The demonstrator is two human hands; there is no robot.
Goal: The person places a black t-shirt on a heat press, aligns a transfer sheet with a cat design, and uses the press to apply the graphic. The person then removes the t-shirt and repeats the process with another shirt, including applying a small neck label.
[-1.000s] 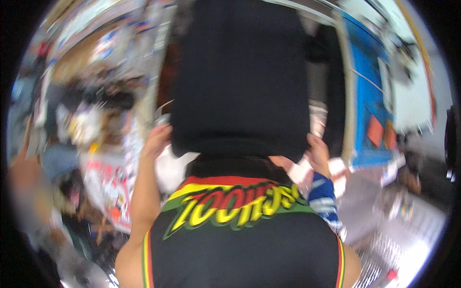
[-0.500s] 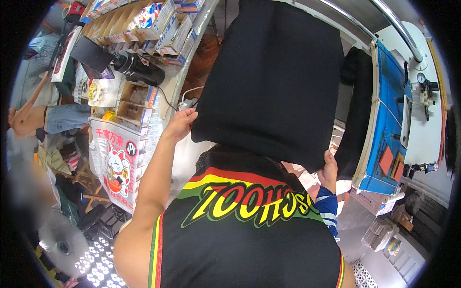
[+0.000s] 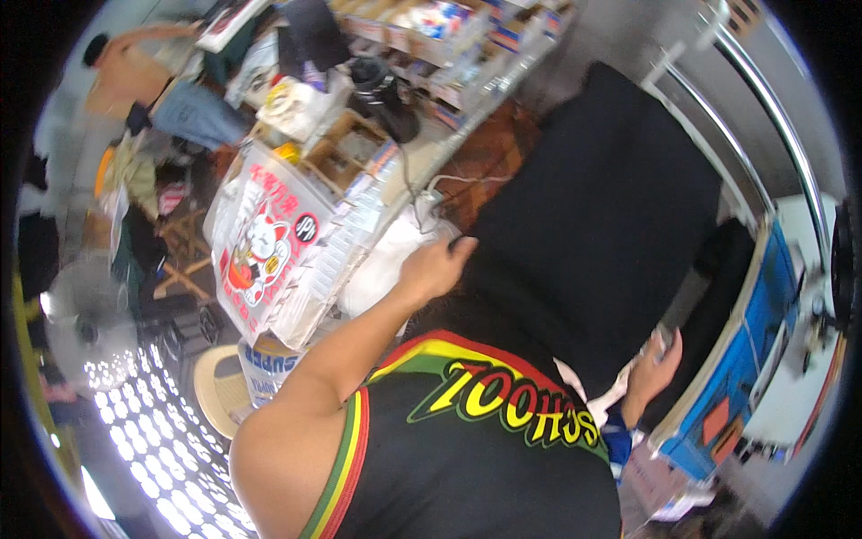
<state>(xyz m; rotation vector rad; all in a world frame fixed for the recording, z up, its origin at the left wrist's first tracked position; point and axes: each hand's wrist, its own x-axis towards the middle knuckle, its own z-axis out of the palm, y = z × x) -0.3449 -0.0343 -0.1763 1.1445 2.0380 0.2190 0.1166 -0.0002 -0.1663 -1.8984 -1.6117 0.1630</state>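
A broad black cloth point(image 3: 597, 207) lies spread out flat in front of me. My left hand point(image 3: 438, 269) is at its near left edge, thumb and fingers closed on the cloth's border. Near the right-hand corner of the cloth is my right hand point(image 3: 654, 370), its fingers curled. A small greyish patch shows between its thumb and fingers, too blurred to name. What lies under the cloth is hidden.
To the right, a blue padded board point(image 3: 729, 359) stands beside metal rails point(image 3: 777, 126). At left, a bench holds cardboard boxes point(image 3: 346, 148), a black bottle point(image 3: 384, 99) and a printed plastic bag point(image 3: 269, 238). Another person point(image 3: 171, 90) stands further left, near a fan point(image 3: 90, 323).
My view has swung to the left and tilted, so the scene sits turned and further right. My right hand's fingers have changed from a raised thumb to a curl around something greyish.
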